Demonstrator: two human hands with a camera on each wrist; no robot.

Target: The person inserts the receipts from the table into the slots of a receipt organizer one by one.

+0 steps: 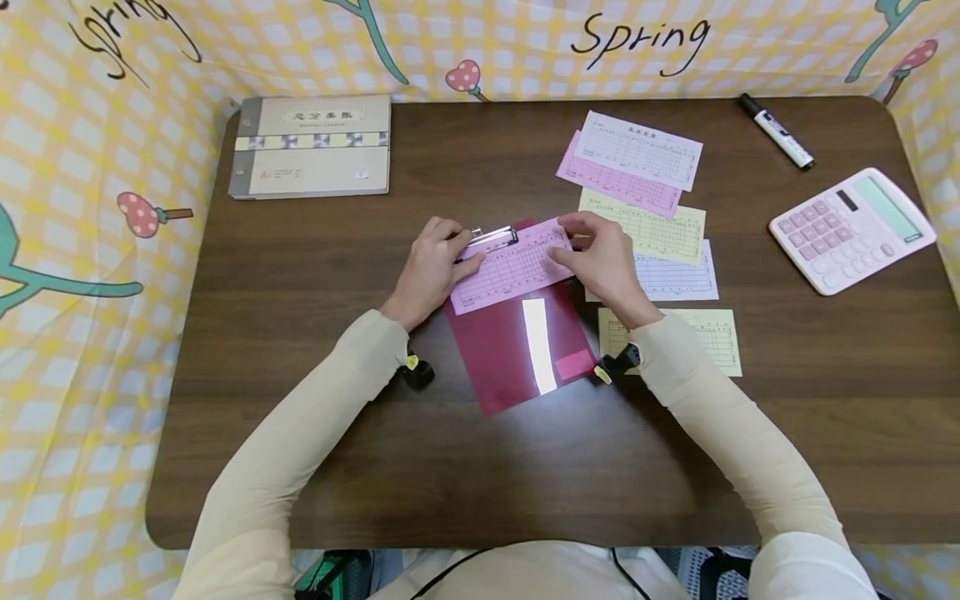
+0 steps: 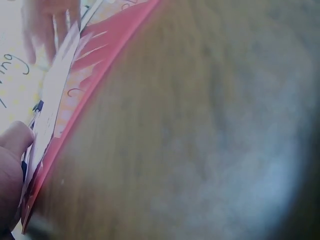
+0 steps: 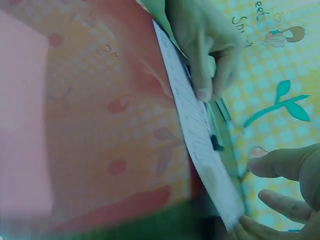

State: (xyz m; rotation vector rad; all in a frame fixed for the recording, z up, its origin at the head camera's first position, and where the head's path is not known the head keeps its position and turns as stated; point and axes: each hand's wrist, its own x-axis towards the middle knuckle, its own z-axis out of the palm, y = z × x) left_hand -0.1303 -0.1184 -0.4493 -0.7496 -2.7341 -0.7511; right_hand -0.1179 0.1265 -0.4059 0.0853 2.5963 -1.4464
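The brown desk [image 1: 315,475] spreads beneath both hands, and between them lies a maroon clipboard [image 1: 495,358], reaching back between the wrists. Only the head view takes in the general ledger [image 1: 311,175], beyond and left of the left hand [image 1: 431,271], and the pale calculator [image 1: 855,231], well off to the right of the right hand [image 1: 603,258]. The left hand grips the clipboard's top-left corner, fingers curled, thumb over a pink form slip [image 1: 517,267]. The right hand is loosely spread, touching the slip's right end; whether it pinches it, I can't tell. That slip spans from hand to hand; from overhead it looks flat, yet the left wrist view catches it nearly edge-on, angled away from the board. Loose slips [image 1: 641,154] in white, pink and yellow lie beside and beyond the right hand. Farther out to its right rests a marker [image 1: 776,132]. Just beside the left thumb sits the metal clip [image 1: 491,239].
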